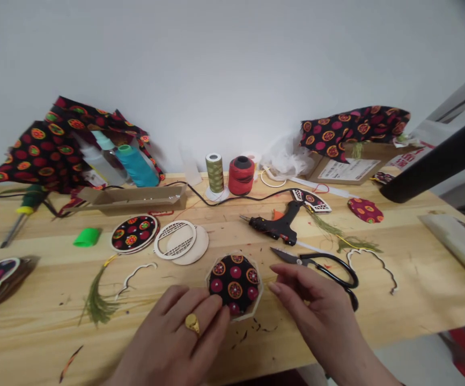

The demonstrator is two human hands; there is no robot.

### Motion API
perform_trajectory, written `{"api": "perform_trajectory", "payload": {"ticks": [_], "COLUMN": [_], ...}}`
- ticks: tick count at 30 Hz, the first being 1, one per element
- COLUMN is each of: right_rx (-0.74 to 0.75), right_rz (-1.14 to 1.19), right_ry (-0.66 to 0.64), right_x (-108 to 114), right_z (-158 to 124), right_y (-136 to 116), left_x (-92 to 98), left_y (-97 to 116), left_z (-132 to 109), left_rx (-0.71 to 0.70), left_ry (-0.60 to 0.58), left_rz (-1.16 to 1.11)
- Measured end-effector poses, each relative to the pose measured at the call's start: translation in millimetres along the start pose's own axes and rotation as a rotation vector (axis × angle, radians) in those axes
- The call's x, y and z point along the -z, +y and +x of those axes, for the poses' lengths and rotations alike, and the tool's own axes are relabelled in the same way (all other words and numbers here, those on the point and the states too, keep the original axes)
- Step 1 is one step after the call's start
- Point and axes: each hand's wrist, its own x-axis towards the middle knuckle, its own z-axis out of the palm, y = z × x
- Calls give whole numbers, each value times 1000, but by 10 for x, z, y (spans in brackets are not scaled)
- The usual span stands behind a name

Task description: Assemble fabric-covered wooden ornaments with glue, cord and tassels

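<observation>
A round black fabric piece with red and orange patterns (235, 279) lies on a pale, many-sided wooden piece (259, 294) at the table's front middle. My left hand (190, 327), with a gold ring, rests its fingertips on the lower left edge of the fabric piece, its fingers bent and close together. To the right, my right hand (316, 311) is a little off the wooden piece, thumb and forefinger apart with nothing between them. Black-handled scissors (329, 262) lie just behind and beside my right hand. A black glue gun (274, 228) rests farther back.
Wooden table (168, 354) with a fabric-covered disc (133, 234), openwork ring (176, 240) and green tassel (99, 300) to the left. Thread spools (215, 174) and a cardboard tray (135, 199) stand behind. A black pole (437, 158) rises at right; a screwdriver (19, 220) lies left.
</observation>
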Motion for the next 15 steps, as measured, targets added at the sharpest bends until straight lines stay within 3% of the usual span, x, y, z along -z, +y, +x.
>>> {"api": "perform_trajectory", "payload": {"ticks": [6,15], "right_rx": [-214,-244], "right_rz": [87,68], "right_ry": [-135,-153], "right_x": [-150,-236], "right_z": [30,95], "right_y": [86,105], "left_x": [-92,-177], "left_y": [1,-92], "left_z": [-102,-72], "left_rx": [8,22], "left_ry": [-31,-1], "left_rz": [-41,-65]}}
